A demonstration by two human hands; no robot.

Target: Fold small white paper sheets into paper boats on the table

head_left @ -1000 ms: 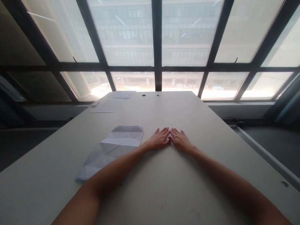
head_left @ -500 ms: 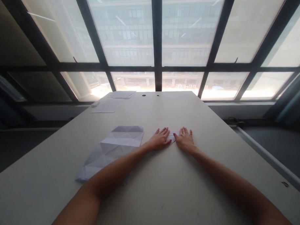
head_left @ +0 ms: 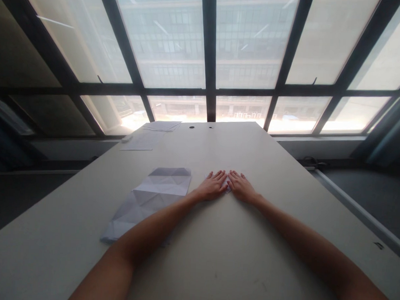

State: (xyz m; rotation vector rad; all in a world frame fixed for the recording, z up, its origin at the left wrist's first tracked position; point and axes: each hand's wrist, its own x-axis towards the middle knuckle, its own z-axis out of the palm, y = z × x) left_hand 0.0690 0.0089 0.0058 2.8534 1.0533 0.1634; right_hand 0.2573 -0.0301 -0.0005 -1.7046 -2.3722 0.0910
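Observation:
A small folded white paper [head_left: 228,190] lies on the table, mostly covered by both hands. My left hand [head_left: 213,186] rests flat on its left part, fingers stretched out. My right hand [head_left: 241,187] lies flat over its right part, fingers extended toward the window. The two hands almost meet above the paper's middle. Left of my left hand, a larger creased white sheet [head_left: 162,183] lies on the table with many fold lines, partly behind my left forearm.
The white table [head_left: 203,255] narrows toward the windows [head_left: 177,40]. Several flat white sheets [head_left: 137,141] lie at its far left. Two small dark holes, including a round hole [head_left: 191,127], mark the far end. A curtain [head_left: 389,130] hangs at the right.
My right hand has slid left across the small paper, close to my left hand, covering more of it. My left hand has stayed nearly in place.

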